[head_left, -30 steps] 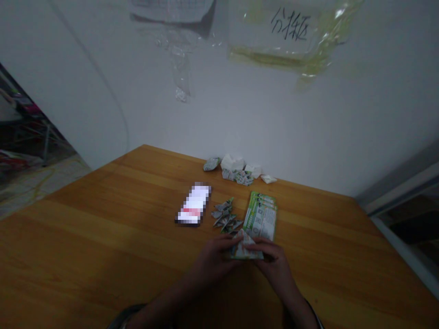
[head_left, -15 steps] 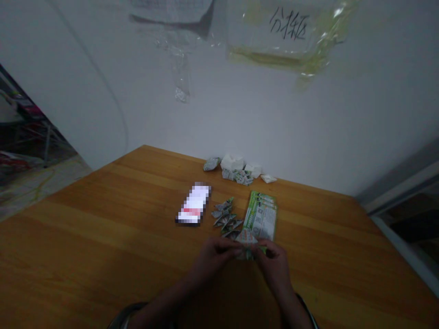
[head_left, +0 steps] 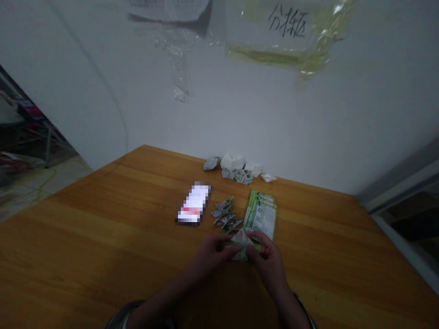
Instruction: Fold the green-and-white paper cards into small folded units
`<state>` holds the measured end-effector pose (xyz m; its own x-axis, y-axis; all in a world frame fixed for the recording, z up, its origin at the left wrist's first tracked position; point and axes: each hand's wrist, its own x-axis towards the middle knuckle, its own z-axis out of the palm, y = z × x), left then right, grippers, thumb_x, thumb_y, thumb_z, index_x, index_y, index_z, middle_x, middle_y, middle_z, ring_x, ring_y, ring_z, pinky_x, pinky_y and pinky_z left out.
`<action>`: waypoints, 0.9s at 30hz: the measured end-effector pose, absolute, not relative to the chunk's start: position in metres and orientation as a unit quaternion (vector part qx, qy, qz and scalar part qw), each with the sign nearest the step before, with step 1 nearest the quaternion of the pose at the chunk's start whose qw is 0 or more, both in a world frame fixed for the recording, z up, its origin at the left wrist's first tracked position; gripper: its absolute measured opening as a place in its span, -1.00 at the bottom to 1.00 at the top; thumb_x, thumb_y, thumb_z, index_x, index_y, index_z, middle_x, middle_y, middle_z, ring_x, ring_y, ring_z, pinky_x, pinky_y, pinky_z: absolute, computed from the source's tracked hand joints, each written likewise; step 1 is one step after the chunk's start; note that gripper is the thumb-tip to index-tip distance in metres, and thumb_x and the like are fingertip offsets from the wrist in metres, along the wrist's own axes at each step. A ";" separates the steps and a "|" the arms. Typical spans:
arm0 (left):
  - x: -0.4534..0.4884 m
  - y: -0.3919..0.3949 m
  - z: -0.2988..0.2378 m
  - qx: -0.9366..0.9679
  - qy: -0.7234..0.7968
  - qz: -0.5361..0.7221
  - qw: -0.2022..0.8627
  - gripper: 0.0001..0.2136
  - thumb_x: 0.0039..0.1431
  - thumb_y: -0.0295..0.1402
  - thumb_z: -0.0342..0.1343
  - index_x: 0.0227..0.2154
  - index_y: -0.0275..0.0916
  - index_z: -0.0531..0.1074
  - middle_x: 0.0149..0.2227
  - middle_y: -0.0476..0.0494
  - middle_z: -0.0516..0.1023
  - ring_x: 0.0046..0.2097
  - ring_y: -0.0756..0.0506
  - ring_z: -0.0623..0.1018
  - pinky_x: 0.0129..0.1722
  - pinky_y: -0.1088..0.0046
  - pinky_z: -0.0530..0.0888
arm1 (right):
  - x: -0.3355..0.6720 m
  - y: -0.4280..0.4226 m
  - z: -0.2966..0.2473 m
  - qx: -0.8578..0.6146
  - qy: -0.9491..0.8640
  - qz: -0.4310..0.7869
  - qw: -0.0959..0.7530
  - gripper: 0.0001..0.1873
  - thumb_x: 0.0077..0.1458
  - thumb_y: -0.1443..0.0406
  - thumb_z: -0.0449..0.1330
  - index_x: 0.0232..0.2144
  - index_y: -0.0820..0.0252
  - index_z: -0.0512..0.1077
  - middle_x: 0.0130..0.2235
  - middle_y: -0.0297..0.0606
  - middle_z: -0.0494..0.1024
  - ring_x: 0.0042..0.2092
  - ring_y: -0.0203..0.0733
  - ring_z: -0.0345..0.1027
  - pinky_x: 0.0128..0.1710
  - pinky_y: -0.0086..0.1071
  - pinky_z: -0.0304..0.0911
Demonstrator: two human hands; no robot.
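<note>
Between my two hands is a small folded piece of printed paper, white and green, with a pointed top. My left hand pinches its left side between thumb and fingers. On the right side, my right hand grips it the same way, fingers partly behind the paper. Just beyond the fingers, several folded paper pieces lie in a row, grey and green. A stack of green and white printed sheets lies flat behind my right hand.
A phone with a lit screen lies left of the folded pieces. Against the wall at the table's back edge sit white crumpled or folded papers and printed folded ones. Taped above is a handwritten sign.
Both hands have shifted slightly left with the folded paper. The fingers have moved on it, and green strips now show at its sides. The other things have stayed put.
</note>
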<state>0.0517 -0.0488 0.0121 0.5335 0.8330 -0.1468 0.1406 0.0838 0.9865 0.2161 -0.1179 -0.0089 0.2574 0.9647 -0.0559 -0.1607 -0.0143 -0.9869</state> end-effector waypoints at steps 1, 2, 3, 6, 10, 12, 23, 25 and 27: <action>0.051 -0.048 0.011 0.627 0.399 0.268 0.613 -0.68 -0.03 -0.09 0.23 -0.45 -0.31 0.57 -0.49 -0.05 0.55 -0.42 -0.06 0.47 -0.44 0.53 0.38 | 0.217 -0.118 -0.009 -0.519 -0.390 0.490 0.581 -0.59 -0.04 0.11 0.31 -0.16 0.18 0.41 -0.33 -0.21 0.63 -0.52 -0.21 0.47 -0.55 -0.42 0.37; 0.051 -0.048 0.011 0.632 0.400 0.261 0.610 -0.65 0.01 -0.07 0.19 -0.51 -0.33 0.55 -0.55 -0.04 0.51 -0.47 -0.03 0.44 -0.48 0.54 0.35 | 0.217 -0.118 -0.009 -0.512 -0.399 0.498 0.575 -0.59 -0.01 0.10 0.28 -0.14 0.18 0.41 -0.32 -0.20 0.63 -0.51 -0.19 0.49 -0.55 -0.40 0.38; 0.051 -0.047 0.009 0.632 0.399 0.257 0.613 -0.60 0.06 -0.04 0.14 -0.55 -0.35 0.52 -0.59 -0.03 0.46 -0.51 -0.01 0.41 -0.53 0.55 0.32 | 0.216 -0.118 -0.009 -0.509 -0.408 0.498 0.572 -0.60 0.02 0.10 0.26 -0.12 0.17 0.40 -0.29 -0.19 0.63 -0.48 -0.17 0.51 -0.53 -0.39 0.40; 0.052 -0.047 0.007 0.619 0.378 0.242 0.644 -0.55 0.15 -0.01 0.02 -0.55 -0.36 0.47 -0.62 0.00 0.41 -0.56 0.02 0.37 -0.55 0.55 0.31 | 0.215 -0.116 -0.008 -0.530 -0.433 0.442 0.579 -0.62 -0.01 0.16 0.28 -0.12 0.18 0.43 -0.16 -0.14 0.61 -0.24 -0.07 0.53 -0.32 -0.33 0.45; 0.053 -0.050 0.009 0.637 0.356 0.270 0.628 -0.65 0.17 -0.08 0.05 -0.32 -0.32 0.50 -0.41 -0.06 0.53 -0.40 -0.04 0.47 -0.40 0.52 0.40 | 0.214 -0.113 -0.008 -0.560 -0.450 0.376 0.585 -0.63 -0.09 0.25 0.33 -0.17 0.19 0.48 -0.15 -0.14 0.60 -0.09 -0.02 0.47 -0.10 -0.25 0.39; 0.051 -0.052 0.011 0.650 0.358 0.301 0.599 -0.63 0.15 -0.13 0.10 -0.07 -0.25 0.42 -0.32 -0.07 0.55 -0.34 -0.05 0.49 -0.37 0.51 0.41 | 0.215 -0.113 -0.008 -0.552 -0.451 0.384 0.587 -0.66 -0.02 0.23 0.29 -0.15 0.18 0.48 -0.15 -0.14 0.60 -0.11 -0.04 0.48 -0.13 -0.26 0.40; 0.048 -0.042 0.012 0.640 0.352 0.336 0.594 -0.74 -0.11 -0.29 0.32 -0.30 -0.24 0.63 -0.38 -0.12 0.57 -0.33 -0.11 0.51 -0.35 0.44 0.40 | 0.223 -0.118 -0.005 -0.567 -0.485 0.375 0.550 -0.86 -0.15 0.26 0.39 -0.43 0.12 0.63 -0.37 -0.23 0.67 -0.30 -0.05 0.54 -0.25 -0.27 0.42; 0.048 -0.042 0.012 0.652 0.352 0.331 0.584 -0.67 -0.19 -0.36 0.36 -0.25 -0.21 0.61 -0.35 -0.12 0.56 -0.30 -0.12 0.51 -0.35 0.45 0.40 | 0.223 -0.119 -0.001 -0.565 -0.488 0.379 0.547 -0.76 -0.16 0.28 0.39 -0.32 0.11 0.62 -0.26 -0.20 0.67 -0.20 0.00 0.54 -0.15 -0.21 0.41; 0.049 -0.043 0.010 0.670 0.360 0.327 0.560 -0.67 -0.17 -0.39 0.35 -0.23 -0.18 0.61 -0.36 -0.10 0.54 -0.31 -0.11 0.51 -0.36 0.46 0.41 | 0.223 -0.120 0.000 -0.563 -0.495 0.382 0.540 -0.70 -0.14 0.30 0.38 -0.24 0.11 0.60 -0.17 -0.18 0.64 -0.12 0.03 0.51 -0.08 -0.16 0.38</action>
<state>0.0485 -0.0427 0.0100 0.5270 0.8491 0.0362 0.1151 -0.1135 0.9868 0.2234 -0.1200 -0.0004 0.2183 0.9704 0.1035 0.1447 0.0727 -0.9868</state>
